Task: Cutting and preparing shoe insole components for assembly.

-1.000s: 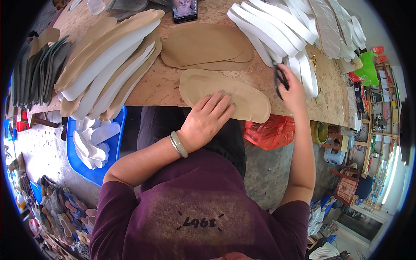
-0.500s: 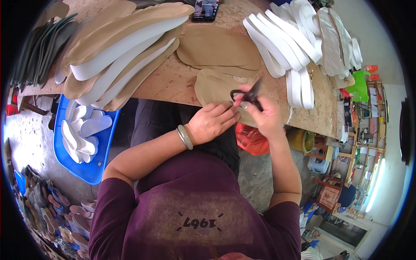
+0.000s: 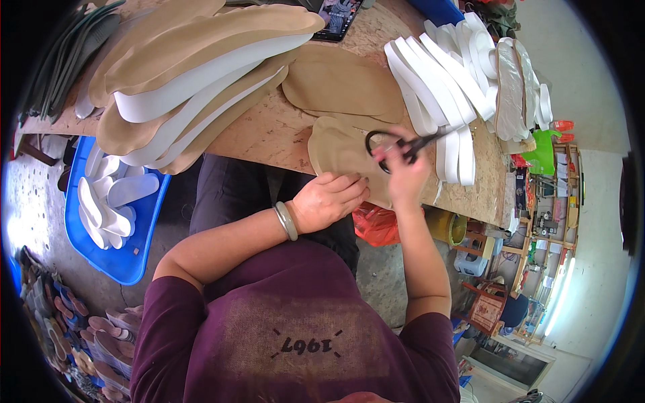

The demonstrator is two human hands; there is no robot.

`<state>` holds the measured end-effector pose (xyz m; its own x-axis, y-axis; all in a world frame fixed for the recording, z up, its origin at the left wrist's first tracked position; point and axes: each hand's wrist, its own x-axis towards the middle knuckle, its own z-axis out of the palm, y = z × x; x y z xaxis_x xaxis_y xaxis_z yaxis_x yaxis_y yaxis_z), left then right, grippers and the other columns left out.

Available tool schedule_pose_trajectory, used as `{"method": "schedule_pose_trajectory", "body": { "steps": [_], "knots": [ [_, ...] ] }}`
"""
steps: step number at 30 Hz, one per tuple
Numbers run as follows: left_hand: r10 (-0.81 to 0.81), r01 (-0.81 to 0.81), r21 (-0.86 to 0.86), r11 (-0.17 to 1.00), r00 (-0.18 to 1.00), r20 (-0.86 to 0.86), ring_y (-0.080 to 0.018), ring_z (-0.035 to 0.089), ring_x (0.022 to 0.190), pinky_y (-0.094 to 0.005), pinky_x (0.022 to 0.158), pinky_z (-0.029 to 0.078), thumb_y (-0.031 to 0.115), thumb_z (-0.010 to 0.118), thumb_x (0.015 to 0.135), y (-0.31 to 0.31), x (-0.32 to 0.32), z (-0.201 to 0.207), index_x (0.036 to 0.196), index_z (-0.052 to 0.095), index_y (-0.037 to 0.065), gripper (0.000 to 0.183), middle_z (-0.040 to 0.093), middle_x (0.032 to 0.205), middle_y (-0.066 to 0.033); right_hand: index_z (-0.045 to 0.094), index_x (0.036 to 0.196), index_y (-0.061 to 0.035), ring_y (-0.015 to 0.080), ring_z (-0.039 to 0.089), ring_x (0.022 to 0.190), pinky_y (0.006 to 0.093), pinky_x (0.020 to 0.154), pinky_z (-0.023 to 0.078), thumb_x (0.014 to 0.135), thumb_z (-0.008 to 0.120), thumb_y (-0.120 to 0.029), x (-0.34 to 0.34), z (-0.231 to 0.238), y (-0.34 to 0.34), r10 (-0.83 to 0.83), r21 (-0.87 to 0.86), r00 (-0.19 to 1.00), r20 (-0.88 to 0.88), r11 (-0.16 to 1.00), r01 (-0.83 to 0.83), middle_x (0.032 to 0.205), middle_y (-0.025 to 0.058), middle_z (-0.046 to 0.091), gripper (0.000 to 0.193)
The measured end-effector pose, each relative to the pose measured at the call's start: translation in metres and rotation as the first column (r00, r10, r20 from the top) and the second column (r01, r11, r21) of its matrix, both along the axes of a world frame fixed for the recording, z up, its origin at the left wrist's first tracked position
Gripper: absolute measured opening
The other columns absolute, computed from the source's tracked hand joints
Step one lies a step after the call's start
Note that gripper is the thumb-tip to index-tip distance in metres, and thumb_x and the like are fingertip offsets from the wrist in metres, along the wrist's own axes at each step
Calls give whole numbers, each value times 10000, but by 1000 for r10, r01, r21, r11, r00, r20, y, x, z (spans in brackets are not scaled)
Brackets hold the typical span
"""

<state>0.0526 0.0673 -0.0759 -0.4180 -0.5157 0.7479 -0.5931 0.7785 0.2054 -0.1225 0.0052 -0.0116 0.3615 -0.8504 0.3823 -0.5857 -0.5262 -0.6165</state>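
Note:
A tan sole-shaped piece of sheet material (image 3: 336, 146) lies at the table's near edge, its rim a little wavy. My left hand (image 3: 328, 203) is closed over the near side of this piece, fingers pressed together and thumb hidden. Above the right part of the same piece, my right hand (image 3: 408, 178) is wrapped round a pair of dark-handled scissors (image 3: 422, 142). One handle loop sticks out to the left, while the blades point right, somewhat blurred. Behind lie more tan sole-shaped pieces (image 3: 342, 80), overlapping flat on the table.
Thick white soles with tan tops (image 3: 208, 74) are stacked on the left. White curved sole strips (image 3: 437, 74) stand at the right. A phone (image 3: 338, 17) lies at the back. Below the table are a blue tub (image 3: 126, 269) of white pieces and a red plastic bag (image 3: 375, 225).
The scissors have swung from pointing up and right to pointing right, and my right hand has turned with them. My left hand stays on the tan piece. The whole view has shifted slightly.

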Motion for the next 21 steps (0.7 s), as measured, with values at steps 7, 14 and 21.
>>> {"method": "schedule_pose_trajectory", "body": {
  "steps": [7, 14, 21],
  "knots": [
    [-2, 3, 40, 999, 1000, -17, -166, 569, 1154, -278, 863, 459, 184, 625, 756, 3, 1, -7, 1143, 655, 71, 405, 617, 1222, -30, 656, 1185, -64, 254, 672, 733, 318, 653, 554, 715, 699, 32, 1, 24, -2, 478, 8, 845, -239, 872, -490, 877, 97, 692, 482],
    [-30, 35, 67, 997, 996, -79, -160, 581, 1130, -279, 853, 462, 179, 619, 765, -2, -1, -5, 1155, 652, 84, 402, 620, 1221, -26, 657, 1152, -48, 234, 659, 686, 318, 640, 544, 788, 705, -3, 16, 3, -13, 206, -289, 964, -170, 925, -249, 823, 100, 679, 369],
    [7, -4, 78, 997, 1000, -30, -159, 579, 1144, -290, 894, 466, 175, 625, 754, -2, 1, -4, 1154, 649, 84, 411, 624, 1208, -18, 647, 1175, -21, 165, 650, 686, 314, 654, 543, 884, 645, -20, 6, 16, -15, -31, 302, 910, 413, 948, -104, 814, 65, 671, 290]
  ]
}}
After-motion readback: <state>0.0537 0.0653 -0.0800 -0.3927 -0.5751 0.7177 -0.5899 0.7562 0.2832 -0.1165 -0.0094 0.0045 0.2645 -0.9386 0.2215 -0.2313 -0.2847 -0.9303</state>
